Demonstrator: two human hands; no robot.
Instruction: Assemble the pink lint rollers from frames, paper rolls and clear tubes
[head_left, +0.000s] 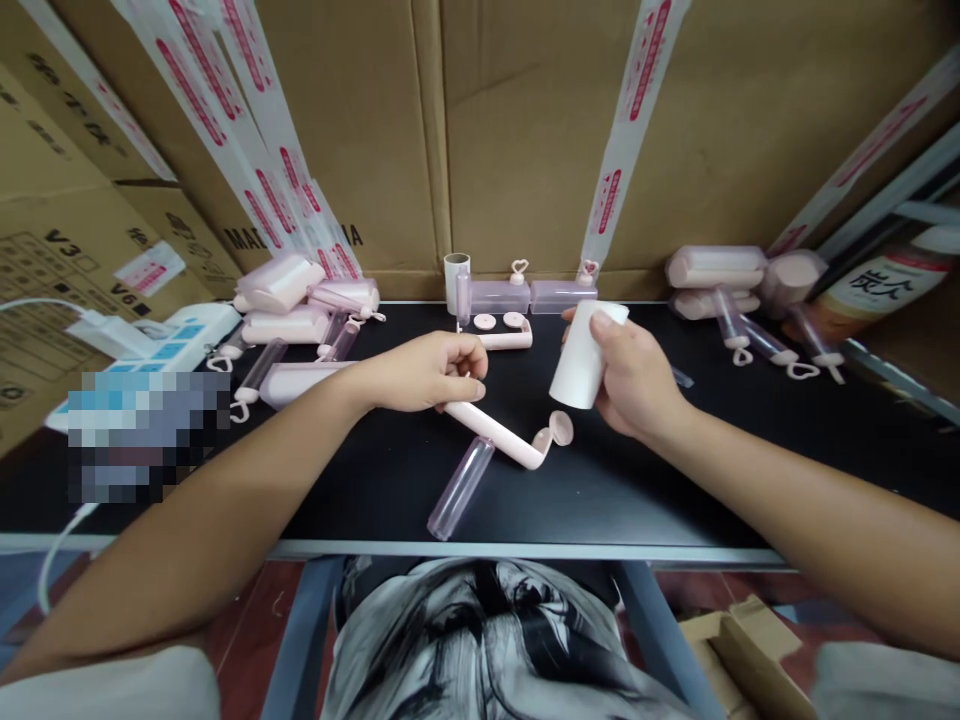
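My right hand (634, 375) is closed around a white paper-like roll (579, 365) and holds it tilted above the table. My left hand (427, 372) has its fingers curled over the upper left end of a pale pink plastic frame (495, 435), which that hand partly hides. A round piece (561, 428) stands at the frame's lower right end. Just below the frame lies a clear pinkish tube (461, 490). Behind my hands are another pink frame (510, 340) and two small round discs (485, 321).
Pink dispensers and tubes with heart-shaped loops pile up at the left (281, 325) and right (716, 270). Clear pink cases (499, 296) and an upright roll (452, 283) stand by the cardboard wall (525, 130). A power strip (172, 345) and a bottle (881, 285) flank the black table (637, 490).
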